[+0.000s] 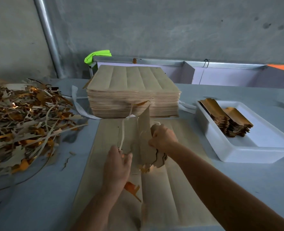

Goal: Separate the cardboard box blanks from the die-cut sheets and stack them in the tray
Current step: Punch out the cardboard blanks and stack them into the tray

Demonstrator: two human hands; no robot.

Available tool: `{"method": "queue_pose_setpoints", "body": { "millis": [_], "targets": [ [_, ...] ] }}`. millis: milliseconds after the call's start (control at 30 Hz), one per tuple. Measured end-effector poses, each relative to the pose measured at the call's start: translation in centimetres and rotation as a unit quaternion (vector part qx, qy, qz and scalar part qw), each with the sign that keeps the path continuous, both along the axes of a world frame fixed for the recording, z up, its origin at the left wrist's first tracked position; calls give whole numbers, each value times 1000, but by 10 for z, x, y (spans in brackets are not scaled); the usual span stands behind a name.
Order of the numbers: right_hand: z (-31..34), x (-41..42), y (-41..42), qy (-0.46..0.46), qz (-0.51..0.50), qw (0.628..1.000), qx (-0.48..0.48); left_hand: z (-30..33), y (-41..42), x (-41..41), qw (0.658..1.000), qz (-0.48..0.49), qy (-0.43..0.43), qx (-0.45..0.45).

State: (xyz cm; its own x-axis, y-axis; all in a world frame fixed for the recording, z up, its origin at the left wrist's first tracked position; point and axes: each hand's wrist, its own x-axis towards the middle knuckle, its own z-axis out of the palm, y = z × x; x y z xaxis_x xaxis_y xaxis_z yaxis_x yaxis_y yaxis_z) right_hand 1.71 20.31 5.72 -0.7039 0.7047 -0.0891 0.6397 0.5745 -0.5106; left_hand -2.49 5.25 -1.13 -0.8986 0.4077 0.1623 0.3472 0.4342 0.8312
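Observation:
A brown die-cut sheet [167, 189] lies flat on the table in front of me. Above it my right hand [162, 137] grips several box blanks [143, 130], lifted and tilted up on edge. My left hand [117, 165] pinches a pale waste strip [123, 132] and the sheet part beside the blanks. A tall stack of die-cut sheets [133, 90] stands behind. The white tray [234, 152] at right holds two piles of finished blanks [227, 120] with gold faces.
A heap of gold and grey waste trimmings [21, 120] covers the table's left side. Loose white strapping [78, 104] lies beside the stack. A metal rail with white panels [187, 67] and a green object [96, 55] run along the back wall.

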Motion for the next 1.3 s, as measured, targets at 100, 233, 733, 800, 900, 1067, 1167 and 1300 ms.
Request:
{"method": "queue_pose_setpoints", "body": {
  "millis": [100,233,733,800,900,1067,1167,1300],
  "targets": [
    [7,11,-2,-14,29,999,-20,-3,7,-7,986,-10,100,-134],
    [23,29,20,-4,6,995,-95,-7,7,-7,957,3,128,-259],
    [45,72,48,-106,67,984,-126,15,38,-14,896,-7,271,-351],
    [44,69,42,-95,84,984,-128,11,52,-13,888,-108,319,-314],
    [47,68,35,-88,104,981,-136,4,70,-16,883,-176,318,-298],
    [53,84,38,-123,126,978,-113,-8,84,-24,870,-151,344,-320],
    [53,98,47,-156,125,976,-87,-5,85,-31,907,-99,287,-290],
    [51,117,60,-173,113,972,-110,9,85,-36,970,-20,175,-165]
  ]
}}
